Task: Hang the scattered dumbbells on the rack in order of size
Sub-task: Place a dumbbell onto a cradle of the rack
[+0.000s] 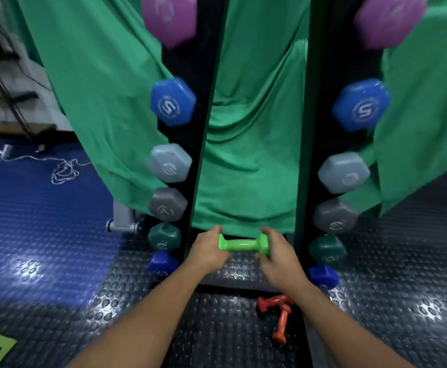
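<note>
Overhead light is glaring in white patches off the studded floor (426,308) to either side of the hands (209,248). Motion blur is softening the purple dumbbells (169,17) far above them, and wide-angle distortion is splaying the rack (307,128) uprights outward.

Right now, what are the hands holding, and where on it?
Both hands grip the bright green dumbbell: left hand at its left end, right hand at its right end.
</note>
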